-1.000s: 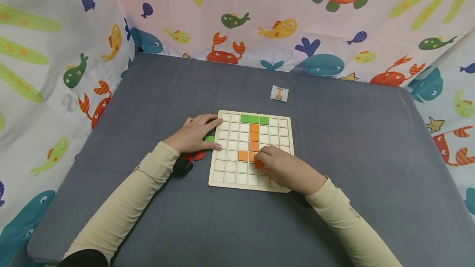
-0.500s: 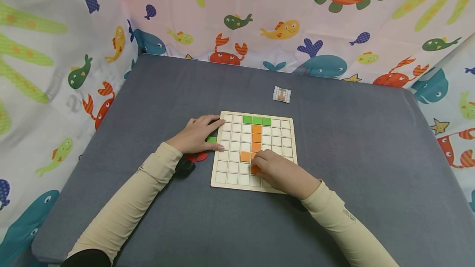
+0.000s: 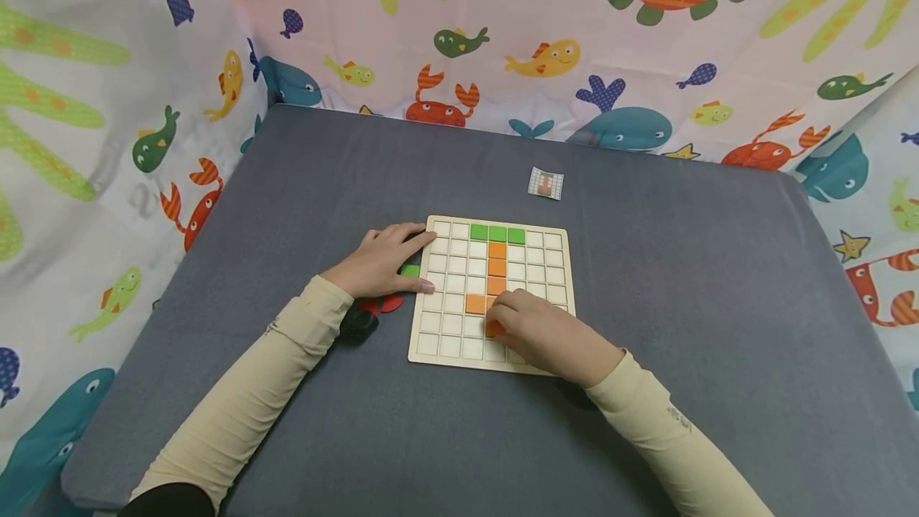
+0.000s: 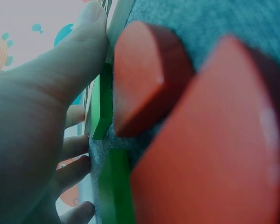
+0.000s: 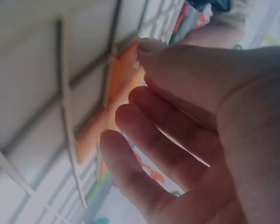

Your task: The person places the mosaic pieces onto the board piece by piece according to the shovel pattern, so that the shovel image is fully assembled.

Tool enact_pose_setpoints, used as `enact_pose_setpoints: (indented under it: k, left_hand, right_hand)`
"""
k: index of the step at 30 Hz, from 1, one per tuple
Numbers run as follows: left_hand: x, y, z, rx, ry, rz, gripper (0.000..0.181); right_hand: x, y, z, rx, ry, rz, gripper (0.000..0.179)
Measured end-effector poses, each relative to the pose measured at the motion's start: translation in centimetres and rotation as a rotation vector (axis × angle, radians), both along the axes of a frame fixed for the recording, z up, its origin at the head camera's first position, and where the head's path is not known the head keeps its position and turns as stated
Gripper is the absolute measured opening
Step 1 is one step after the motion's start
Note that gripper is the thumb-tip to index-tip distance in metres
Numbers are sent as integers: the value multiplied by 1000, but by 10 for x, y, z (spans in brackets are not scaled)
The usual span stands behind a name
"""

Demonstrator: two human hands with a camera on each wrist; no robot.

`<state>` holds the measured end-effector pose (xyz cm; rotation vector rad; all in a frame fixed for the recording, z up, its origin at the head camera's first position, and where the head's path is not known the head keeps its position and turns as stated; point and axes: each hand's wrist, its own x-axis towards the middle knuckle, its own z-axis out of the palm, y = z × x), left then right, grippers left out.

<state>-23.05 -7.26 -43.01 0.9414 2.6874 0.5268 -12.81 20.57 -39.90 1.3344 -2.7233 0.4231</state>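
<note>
A wooden grid board (image 3: 451, 324) lies on the table, with green tiles (image 3: 498, 233) in its top row and orange tiles (image 3: 497, 267) running down from them. My left hand (image 3: 380, 262) rests at the board's left edge, fingers spread and thumb on the rim. My right hand (image 3: 542, 333) is over the lower middle of the board, pinching an orange tile (image 3: 493, 329) low against the grid. Its thumb covers part of the orange (image 5: 123, 67) in the right wrist view, where the other fingers are loosely bent.
Beside the left thumb lie red pieces (image 4: 149, 79) with curved sides and green tiles (image 4: 101, 105), partly hidden by the hand in the head view. A small pattern card (image 3: 546, 183) sits beyond the board on the grey table (image 3: 359, 437). A printed sea-animal cloth (image 3: 395, 30) hangs behind.
The right hand has brought the orange tile slightly left and down against the board, then stayed there over the last half second. The left hand keeps its place on the board's edge.
</note>
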Motion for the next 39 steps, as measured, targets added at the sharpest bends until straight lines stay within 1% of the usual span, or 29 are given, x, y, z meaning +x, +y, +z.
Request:
enact_pose_setpoints:
  k: [3,7,10,13,16,19,23,27,30,34,37,39]
  left_hand:
    - [0,0,0,2,3,-2,85]
    - [-1,0,0,2,2,-4,86]
    - [-1,-1,-2,5,0,-5,86]
    - [0,-1,-3,2,1,-5,86]
    - [0,-1,-3,-3,2,-4,86]
    - [0,0,-2,-10,2,1,86]
    - [0,0,0,-17,-2,3,86]
    - [0,-1,5,8,-38,-9,85]
    - [-1,-7,13,23,-84,-7,81]
    - [1,-15,29,12,-139,22,68]
    - [3,-19,38,-3,-187,20,58]
    - [5,-20,42,-15,-225,10,54]
  right_hand:
    - [-6,5,12,-11,13,-28,19]
    - [-21,15,34,-25,3,-119,23]
    - [-35,25,48,-21,-48,-220,26]
    - [-48,36,54,5,-121,-321,30]
    - [-60,52,48,37,-190,-393,35]
    - [-67,70,37,53,-258,-429,43]
    - [-71,87,24,106,-359,-488,63]
    - [-73,93,15,157,-425,-523,80]
    - [-74,94,9,190,-448,-545,85]
    - [-75,95,5,215,-449,-558,84]
    - [-75,96,4,203,-444,-546,84]
    - [-76,96,4,185,-442,-537,84]
